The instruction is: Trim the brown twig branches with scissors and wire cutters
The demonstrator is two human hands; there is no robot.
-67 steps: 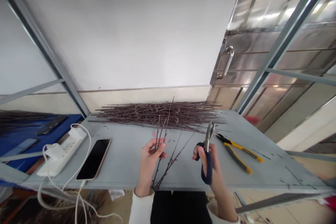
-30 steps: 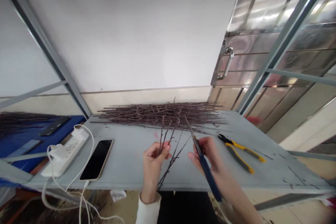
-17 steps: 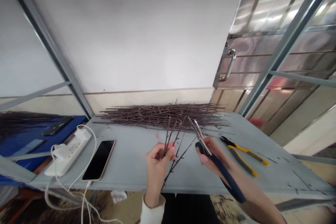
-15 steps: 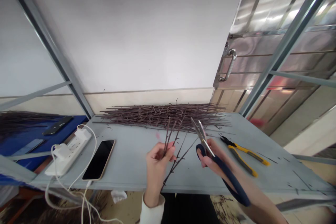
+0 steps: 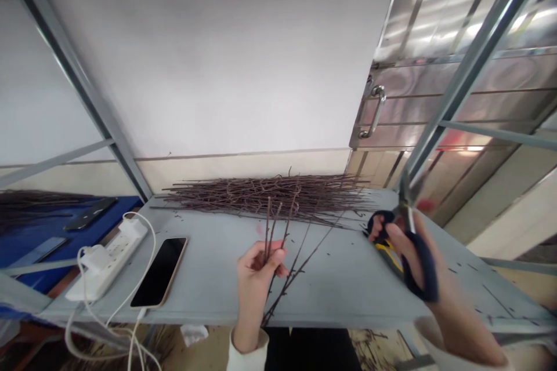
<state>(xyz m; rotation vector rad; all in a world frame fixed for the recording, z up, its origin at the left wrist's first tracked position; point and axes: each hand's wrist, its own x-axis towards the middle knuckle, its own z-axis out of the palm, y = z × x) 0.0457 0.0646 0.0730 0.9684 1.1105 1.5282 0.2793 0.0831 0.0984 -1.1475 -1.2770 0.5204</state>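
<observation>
Gripping a small bundle of thin dark twigs between thumb and fingers, the left hand holds them upright above the front of the grey tabletop. The right hand is closed around blue-handled scissors, blades up, off to the right above the yellow-handled pliers. A pile of twigs lies along the tabletop's far edge. A phone and power strip lie at left.
</observation>
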